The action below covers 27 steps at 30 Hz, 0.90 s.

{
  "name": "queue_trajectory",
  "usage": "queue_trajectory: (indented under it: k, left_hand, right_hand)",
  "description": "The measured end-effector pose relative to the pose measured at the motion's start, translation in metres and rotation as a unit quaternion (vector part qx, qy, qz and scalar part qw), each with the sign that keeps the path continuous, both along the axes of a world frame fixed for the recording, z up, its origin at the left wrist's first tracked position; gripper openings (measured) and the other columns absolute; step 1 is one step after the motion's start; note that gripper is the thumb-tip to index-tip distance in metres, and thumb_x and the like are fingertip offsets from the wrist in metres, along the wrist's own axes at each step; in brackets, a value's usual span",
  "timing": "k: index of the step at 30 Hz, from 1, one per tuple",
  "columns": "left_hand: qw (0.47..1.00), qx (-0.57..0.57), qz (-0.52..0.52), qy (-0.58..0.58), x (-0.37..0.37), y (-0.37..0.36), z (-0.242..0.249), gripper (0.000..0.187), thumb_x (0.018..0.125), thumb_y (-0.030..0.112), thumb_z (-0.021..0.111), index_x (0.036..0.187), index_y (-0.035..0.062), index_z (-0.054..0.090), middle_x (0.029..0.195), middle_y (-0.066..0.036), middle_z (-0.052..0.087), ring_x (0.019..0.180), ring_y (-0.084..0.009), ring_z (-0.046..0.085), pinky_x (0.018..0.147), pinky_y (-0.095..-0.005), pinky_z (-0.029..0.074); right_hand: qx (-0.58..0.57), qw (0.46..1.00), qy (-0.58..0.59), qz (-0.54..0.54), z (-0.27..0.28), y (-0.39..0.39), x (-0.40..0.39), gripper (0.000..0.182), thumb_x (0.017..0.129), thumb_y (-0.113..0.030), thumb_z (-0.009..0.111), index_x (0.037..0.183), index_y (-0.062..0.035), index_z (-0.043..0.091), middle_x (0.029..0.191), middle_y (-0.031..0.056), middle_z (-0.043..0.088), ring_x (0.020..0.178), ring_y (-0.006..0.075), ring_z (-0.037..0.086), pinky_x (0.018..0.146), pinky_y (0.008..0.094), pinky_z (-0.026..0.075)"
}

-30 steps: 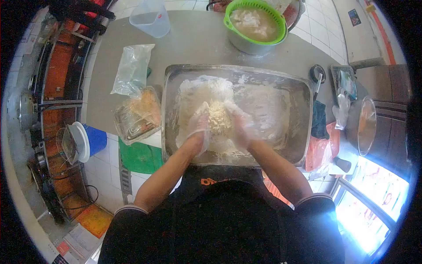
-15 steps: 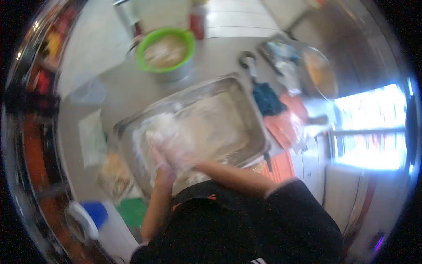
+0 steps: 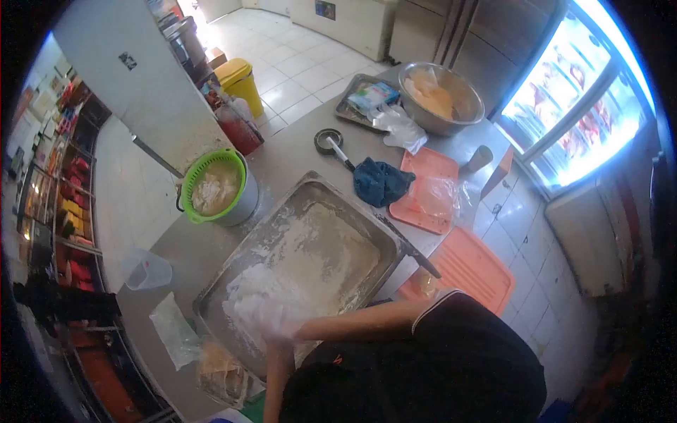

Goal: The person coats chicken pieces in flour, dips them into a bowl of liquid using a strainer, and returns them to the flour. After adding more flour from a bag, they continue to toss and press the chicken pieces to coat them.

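Note:
A large metal tray (image 3: 310,185) lies on the counter, with white flour (image 3: 310,243) spread over its bottom and heaped at the near left. Both my hands are together at that heap, coated in white and smeared by motion. My right hand (image 3: 289,319) reaches in from the right and partly covers my left hand (image 3: 264,326), which comes from below. Their fingers blend into the flour, so I cannot make out what lies between them.
A bucket with a green strainer (image 3: 243,166) holding floury stuff stands beyond the tray. On the right are a knife (image 3: 421,259), a dark blue cloth (image 3: 381,182), pink trays (image 3: 431,166) and a metal bowl (image 3: 465,116). A plastic jug (image 3: 151,271) sits left.
My view has turned and tilted up, showing more floor and the lit fridge. Both hands remain at the flour heap in the tray's near left part, still close together.

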<state>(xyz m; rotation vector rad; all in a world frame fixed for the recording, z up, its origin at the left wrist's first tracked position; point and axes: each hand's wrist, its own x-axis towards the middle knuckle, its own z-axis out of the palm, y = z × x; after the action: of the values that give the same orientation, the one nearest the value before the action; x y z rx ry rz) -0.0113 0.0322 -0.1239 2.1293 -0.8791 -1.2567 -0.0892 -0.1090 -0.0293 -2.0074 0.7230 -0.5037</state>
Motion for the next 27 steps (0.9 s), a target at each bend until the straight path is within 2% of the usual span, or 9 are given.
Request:
queue_trajectory:
  k: [5, 8, 9, 13, 18, 22, 23, 25, 27]
  left_hand:
    - [1.000, -0.003, 0.012, 0.022, 0.005, 0.005, 0.002, 0.038, 0.107, 0.039, 0.055, 0.121, 0.0053, 0.066, 0.102, -0.009, 0.070, 0.093, -0.0225, 0.067, 0.076, -0.0398, 0.052]
    - [0.998, -0.024, 0.041, 0.041, 0.002, 0.004, -0.002, 0.037, 0.107, 0.037, 0.055, 0.120, 0.0050, 0.066, 0.101, -0.009, 0.070, 0.092, -0.0220, 0.067, 0.076, -0.0389, 0.052]
    - [0.996, -0.038, 0.063, 0.056, -0.001, 0.002, -0.003, 0.036, 0.107, 0.037, 0.055, 0.120, 0.0049, 0.066, 0.100, -0.009, 0.070, 0.092, -0.0218, 0.067, 0.075, -0.0387, 0.052]
    - [0.961, -0.136, 0.190, 0.150, -0.029, -0.019, -0.013, 0.035, 0.107, 0.036, 0.056, 0.119, 0.0044, 0.066, 0.098, -0.009, 0.070, 0.091, -0.0210, 0.067, 0.075, -0.0375, 0.052]
    - [0.899, -0.283, 0.304, 0.140, -0.013, -0.045, -0.009, 0.034, 0.107, 0.034, 0.057, 0.118, 0.0039, 0.066, 0.096, -0.009, 0.070, 0.089, -0.0201, 0.066, 0.074, -0.0361, 0.052]
    - [0.851, -0.340, 0.381, 0.121, 0.014, -0.058, 0.024, 0.032, 0.107, 0.033, 0.058, 0.117, 0.0034, 0.067, 0.094, -0.009, 0.070, 0.088, -0.0194, 0.066, 0.073, -0.0350, 0.052]
    - [0.819, -0.302, 0.457, 0.173, 0.013, -0.063, 0.052, 0.030, 0.107, 0.031, 0.059, 0.116, 0.0025, 0.066, 0.093, -0.009, 0.070, 0.087, -0.0173, 0.065, 0.072, -0.0321, 0.052]
    - [0.864, -0.254, 0.410, 0.142, 0.023, -0.040, 0.049, 0.029, 0.101, 0.026, 0.069, 0.115, 0.0005, 0.064, 0.099, -0.008, 0.069, 0.081, -0.0124, 0.064, 0.066, -0.0269, 0.050]
    - [0.898, -0.149, 0.410, 0.058, 0.020, -0.032, 0.040, 0.027, 0.099, 0.021, 0.071, 0.116, 0.0028, 0.064, 0.099, -0.007, 0.070, 0.078, -0.0123, 0.065, 0.063, -0.0278, 0.050]
  right_hand:
    - [-0.124, 0.991, 0.042, -0.007, -0.088, 0.005, 0.013, 0.032, 0.101, -0.034, 0.052, 0.095, -0.0073, 0.068, 0.082, 0.0151, 0.067, 0.079, 0.0327, 0.068, 0.070, 0.0430, 0.053]
    - [0.063, 0.994, 0.010, -0.084, 0.045, 0.013, -0.016, 0.035, 0.103, -0.035, 0.051, 0.084, -0.0077, 0.065, 0.066, 0.0142, 0.059, 0.065, 0.0313, 0.064, 0.060, 0.0438, 0.050]
    - [-0.051, 0.957, 0.114, -0.261, 0.027, 0.034, 0.009, 0.038, 0.104, -0.037, 0.050, 0.087, -0.0070, 0.066, 0.070, 0.0150, 0.061, 0.068, 0.0333, 0.065, 0.063, 0.0455, 0.051]
    - [0.030, 0.999, 0.008, 0.012, -0.025, 0.009, -0.005, 0.035, 0.104, -0.039, 0.051, 0.102, -0.0071, 0.064, 0.084, 0.0171, 0.064, 0.075, 0.0332, 0.066, 0.066, 0.0439, 0.053]
    - [0.077, 0.992, -0.046, 0.085, 0.019, 0.024, -0.015, 0.040, 0.103, -0.042, 0.053, 0.121, -0.0073, 0.063, 0.102, 0.0197, 0.068, 0.084, 0.0330, 0.066, 0.071, 0.0420, 0.055]
    - [0.081, 0.988, 0.093, 0.093, -0.080, -0.010, 0.002, 0.049, 0.102, -0.042, 0.055, 0.135, -0.0063, 0.057, 0.117, 0.0231, 0.067, 0.092, 0.0354, 0.066, 0.077, 0.0415, 0.056]
    - [-0.005, 0.985, 0.139, 0.099, -0.108, -0.021, 0.001, 0.048, 0.101, -0.040, 0.056, 0.134, -0.0057, 0.058, 0.118, 0.0231, 0.067, 0.092, 0.0359, 0.066, 0.078, 0.0415, 0.057]
    - [-0.256, 0.937, 0.210, 0.108, -0.158, -0.028, -0.012, 0.043, 0.098, -0.035, 0.059, 0.128, -0.0043, 0.061, 0.115, 0.0222, 0.068, 0.089, 0.0361, 0.066, 0.077, 0.0413, 0.057]
    - [-0.561, 0.786, 0.238, 0.105, -0.183, -0.030, -0.042, 0.035, 0.095, -0.027, 0.062, 0.118, -0.0029, 0.068, 0.109, 0.0201, 0.071, 0.084, 0.0356, 0.066, 0.076, 0.0409, 0.058]
